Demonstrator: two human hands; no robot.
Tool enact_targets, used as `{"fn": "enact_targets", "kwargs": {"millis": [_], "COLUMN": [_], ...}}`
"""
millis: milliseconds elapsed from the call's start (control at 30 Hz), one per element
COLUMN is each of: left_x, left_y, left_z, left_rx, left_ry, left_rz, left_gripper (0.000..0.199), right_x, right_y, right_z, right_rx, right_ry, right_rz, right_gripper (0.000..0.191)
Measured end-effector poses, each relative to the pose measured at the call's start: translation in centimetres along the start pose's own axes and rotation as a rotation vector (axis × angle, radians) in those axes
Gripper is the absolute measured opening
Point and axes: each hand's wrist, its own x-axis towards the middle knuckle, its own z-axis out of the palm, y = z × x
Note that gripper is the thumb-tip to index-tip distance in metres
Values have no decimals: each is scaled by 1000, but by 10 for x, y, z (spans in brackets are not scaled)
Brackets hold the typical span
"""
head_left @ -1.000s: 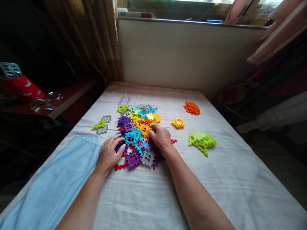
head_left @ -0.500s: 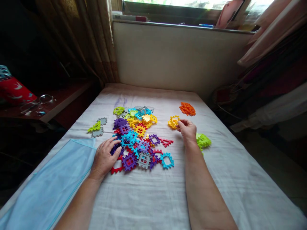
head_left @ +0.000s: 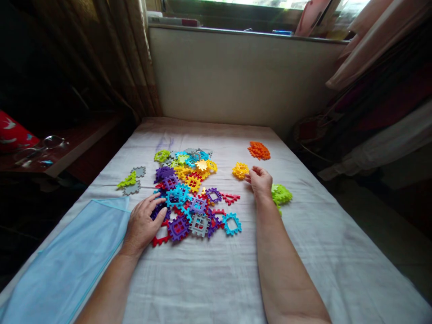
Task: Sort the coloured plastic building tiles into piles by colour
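A mixed heap of toothed plastic pieces lies mid-table, with purple pieces (head_left: 178,227), a grey window piece (head_left: 200,224) and a blue frame (head_left: 231,223) along its near side. My left hand (head_left: 142,222) rests with spread fingers on the heap's left edge, over dark purple pieces. Just right of a small yellow pile (head_left: 240,170) is my right hand (head_left: 259,183), fingers apart and nothing visible in them. Green pieces (head_left: 281,194) lie right of my right wrist, and an orange pile (head_left: 259,150) sits farther back.
Grey and green pieces (head_left: 127,180) lie left of the heap. A light blue cloth (head_left: 74,252) covers the left side of the white sheet (head_left: 195,288). Glasses (head_left: 50,143) and a red item (head_left: 13,134) are on the dark side table (head_left: 81,144).
My right hand has let go of a yellow frame, which now lies on the yellow pile, and its fingers have opened. The whole view has shifted slightly; my left hand stays on the heap.
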Motion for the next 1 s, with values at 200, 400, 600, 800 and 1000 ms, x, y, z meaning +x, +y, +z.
{"fn": "enact_targets", "kwargs": {"millis": [200, 400, 600, 800, 1000], "left_x": [1, 0, 0, 0, 0], "left_y": [0, 2, 3, 5, 5], "left_z": [0, 0, 0, 0, 0], "left_rx": [3, 1, 5, -1, -1], "left_ry": [-14, -2, -3, -5, -4], "left_rz": [-12, -8, -14, -24, -23], "left_gripper": [32, 33, 32, 31, 31], "right_x": [-9, -55, -108, -122, -126], "right_y": [-8, -24, -24, -20, -20], "right_z": [4, 34, 60, 65, 68], "right_rx": [-236, -525, -807, -918, -872], "right_ry": [-46, -389, -665, -735, -689], "right_rz": [-136, -397, -662, -764, -688], "right_gripper": [35, 24, 29, 36, 35]}}
